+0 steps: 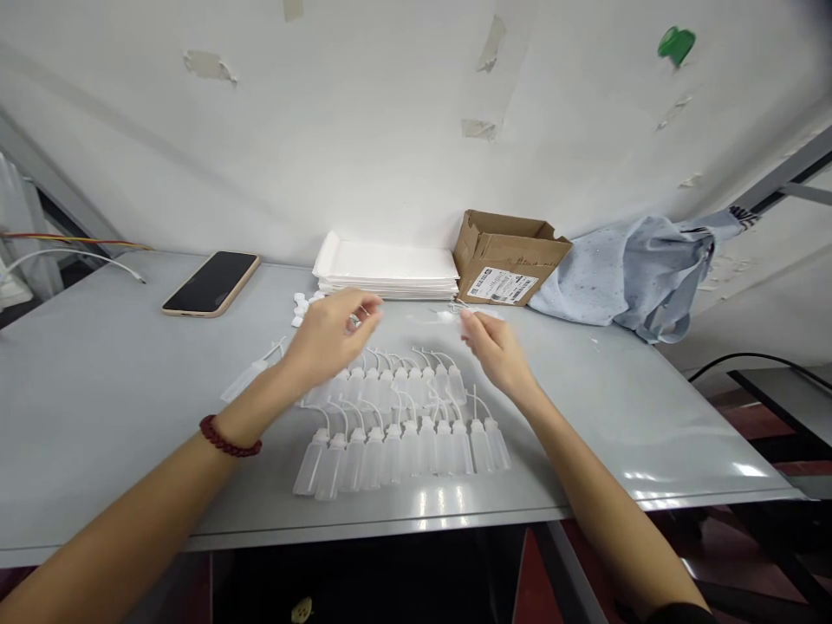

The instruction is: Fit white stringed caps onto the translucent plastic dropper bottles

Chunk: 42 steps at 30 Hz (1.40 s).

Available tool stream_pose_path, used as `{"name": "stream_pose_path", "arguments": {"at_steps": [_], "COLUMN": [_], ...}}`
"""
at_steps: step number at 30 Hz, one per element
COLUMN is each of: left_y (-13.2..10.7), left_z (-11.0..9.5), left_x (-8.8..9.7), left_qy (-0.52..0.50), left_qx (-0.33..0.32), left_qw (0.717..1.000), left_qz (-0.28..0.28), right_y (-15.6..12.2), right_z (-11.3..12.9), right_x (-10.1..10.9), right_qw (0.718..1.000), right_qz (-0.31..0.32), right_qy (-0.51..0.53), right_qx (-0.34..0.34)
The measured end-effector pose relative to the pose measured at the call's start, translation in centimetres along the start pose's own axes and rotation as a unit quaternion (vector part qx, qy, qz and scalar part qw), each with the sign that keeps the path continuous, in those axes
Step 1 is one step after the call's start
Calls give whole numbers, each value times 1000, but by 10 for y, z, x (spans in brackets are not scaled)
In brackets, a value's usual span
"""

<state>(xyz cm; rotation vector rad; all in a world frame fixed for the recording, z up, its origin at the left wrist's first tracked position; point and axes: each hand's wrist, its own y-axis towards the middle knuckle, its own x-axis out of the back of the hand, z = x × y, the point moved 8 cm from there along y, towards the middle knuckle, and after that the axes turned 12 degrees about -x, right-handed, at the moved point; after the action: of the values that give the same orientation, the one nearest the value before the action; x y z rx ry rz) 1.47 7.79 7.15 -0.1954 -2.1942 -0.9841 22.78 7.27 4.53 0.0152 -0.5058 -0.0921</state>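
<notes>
My left hand [333, 336] hovers over the left part of the back bottle row, its fingers curved with a small gap between thumb and fingertips. No object shows clearly in it. Opposite it, my right hand [495, 348] is closed in a pinch above the right end of that row; what it holds is too small or blurred to make out. Below both hands, small translucent squeeze bottles [392, 452] with thin bent tubes lie in two rows. One separate bottle [245, 380] lies by my left forearm. Small white caps [301, 305] are partly hidden behind my left hand.
White padded envelopes [390, 260] are stacked against the wall beside an open cardboard box [510, 258]. A light blue cloth [627, 276] lies at right, a phone [211, 283] at left. Near the box are small clear pieces [448, 315]. A white cable [78, 252] reaches onto the grey table [84, 416].
</notes>
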Motion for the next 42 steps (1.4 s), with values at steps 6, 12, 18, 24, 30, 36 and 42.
{"name": "stream_pose_path", "arguments": {"at_steps": [6, 12, 18, 24, 30, 36, 42], "left_y": [-4, -8, -9, -16, -15, -15, -13], "left_z": [70, 78, 53, 59, 61, 62, 58], "left_x": [28, 15, -25, -46, -48, -45, -38], "left_qy": [156, 149, 123, 137, 158, 175, 174], "left_qx": [138, 112, -38, -41, -27, -11, -1], "left_qw": [976, 975, 971, 953, 947, 945, 950], "left_qz": [67, 121, 199, 267, 277, 274, 259], "right_y": [26, 32, 28, 25, 24, 19, -5], "right_z": [-27, -42, -40, -35, -29, -22, -13], "right_x": [31, 25, 29, 38, 39, 23, -4], "right_qw": [929, 898, 879, 872, 885, 943, 943], "right_qz": [-130, -100, -98, -130, -138, -7, 208], "right_qy": [-345, -421, -456, -463, -438, -332, -261], "right_qx": [-41, -78, -93, -93, -71, -19, -2]}}
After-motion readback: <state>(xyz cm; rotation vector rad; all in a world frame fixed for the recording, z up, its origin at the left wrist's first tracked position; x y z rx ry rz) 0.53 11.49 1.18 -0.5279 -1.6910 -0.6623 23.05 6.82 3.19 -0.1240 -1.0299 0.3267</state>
